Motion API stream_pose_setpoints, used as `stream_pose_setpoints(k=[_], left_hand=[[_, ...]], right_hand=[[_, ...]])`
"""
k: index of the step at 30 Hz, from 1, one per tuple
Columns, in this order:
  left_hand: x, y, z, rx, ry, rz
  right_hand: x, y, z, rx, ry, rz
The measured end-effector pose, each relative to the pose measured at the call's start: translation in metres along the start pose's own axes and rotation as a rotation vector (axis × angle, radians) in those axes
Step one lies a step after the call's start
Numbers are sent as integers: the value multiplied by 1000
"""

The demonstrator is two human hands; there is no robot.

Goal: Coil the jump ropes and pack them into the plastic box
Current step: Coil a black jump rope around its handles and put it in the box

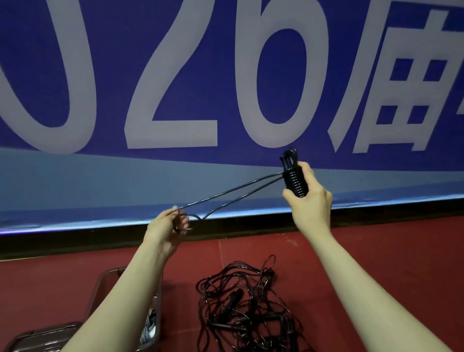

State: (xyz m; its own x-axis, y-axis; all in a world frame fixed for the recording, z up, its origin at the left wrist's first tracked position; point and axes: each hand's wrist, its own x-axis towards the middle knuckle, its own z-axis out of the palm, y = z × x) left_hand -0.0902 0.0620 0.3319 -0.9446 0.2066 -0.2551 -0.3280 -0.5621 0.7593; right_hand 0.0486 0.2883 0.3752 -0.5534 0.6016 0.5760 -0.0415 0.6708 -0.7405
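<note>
Right hand (pixel 311 190) up at two o'clock, fingers clamped round the coiled rope (pixel 294 176); left hand (pixel 166 227) pinches its loose strands. Plastic box (pixel 125 308) at seven o'clock, tangled ropes (pixel 253 315) just beside it.

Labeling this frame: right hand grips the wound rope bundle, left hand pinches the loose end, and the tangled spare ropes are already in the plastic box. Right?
One error: in the head view the tangled ropes lie on the red floor beside the plastic box, not in it. The right hand does grip the wound bundle, and the left hand pinches the loose end.
</note>
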Motion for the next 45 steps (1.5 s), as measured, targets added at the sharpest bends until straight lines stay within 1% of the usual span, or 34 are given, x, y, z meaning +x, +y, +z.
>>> stream_pose_setpoints(k=[1, 2, 3, 5, 6, 8, 9, 10, 11, 12, 14, 17, 18, 19, 22, 24, 26, 27, 29, 31, 32, 35, 36, 37, 38, 40, 43, 45], left_hand=[[-3, 5, 3, -57, -43, 1], [-8, 10, 6, -19, -95, 18], [-12, 13, 7, 91, -139, 50], [-20, 14, 6, 462, -169, 146], [-22, 15, 4, 659, -155, 216], [-21, 14, 0, 977, -84, 439], [-21, 14, -2, 1050, -57, 539], [-22, 15, -5, 1067, -38, 593], [-22, 15, -8, 1038, -22, 591], [-21, 16, -11, 970, 1, 536], [-20, 19, -14, 768, 33, 354], [-17, 26, -14, 411, -32, 72], [-18, 29, -16, 377, -79, 1], [-20, 30, -18, 414, -142, -56], [-20, 33, -35, 687, -315, -172], [-20, 30, -43, 779, -385, -204], [-19, 25, -47, 729, -390, -206], [-20, 22, -47, 663, -380, -215], [-19, 16, -45, 466, -308, -264], [-16, 13, -41, 205, -216, -314], [-14, 13, -38, 81, -184, -309], [-7, 19, -30, -265, -160, -211], [-4, 23, -29, -338, -142, -154], [-2, 27, -30, -361, -119, -95], [0, 31, -32, -326, -87, -44], [2, 32, -38, -140, -25, -3], [3, 18, -43, 120, -19, -79], [0, 4, -41, 311, -35, -137]], right_hand=[[1, 4, 1, 4, 6, 37], [3, 9, 1, 9, 10, 79], [4, 14, 1, 14, 13, 122], [3, 24, -1, 22, 24, 191], [2, 29, -1, 22, 24, 216], [-2, 36, -1, -4, 14, 251], [-4, 39, -1, -23, 10, 261], [-4, 40, -1, -36, 8, 260], [-4, 42, -1, -47, 9, 264], [-4, 43, -1, -54, 7, 269], [-3, 48, 0, -66, -5, 288], [-5, 60, 3, -70, 0, 356], [-6, 66, 2, -71, 14, 389], [-7, 72, 1, -74, 28, 420], [-13, 84, -3, -87, 14, 471], [-15, 86, -4, -80, 8, 489], [-15, 85, -2, -77, -9, 486], [-16, 84, 0, -78, -25, 480], [-18, 86, 2, -93, -54, 465], [-21, 90, 4, -122, -72, 467], [-21, 91, 5, -130, -78, 466], [-21, 94, 4, -137, -74, 464], [-20, 96, 2, -134, -56, 468], [-19, 98, -2, -133, -37, 470], [-18, 101, -5, -140, -27, 464], [-20, 108, -12, -170, -78, 431], [-22, 104, -19, -131, -240, 360], [-21, 95, -20, -66, -365, 353]])
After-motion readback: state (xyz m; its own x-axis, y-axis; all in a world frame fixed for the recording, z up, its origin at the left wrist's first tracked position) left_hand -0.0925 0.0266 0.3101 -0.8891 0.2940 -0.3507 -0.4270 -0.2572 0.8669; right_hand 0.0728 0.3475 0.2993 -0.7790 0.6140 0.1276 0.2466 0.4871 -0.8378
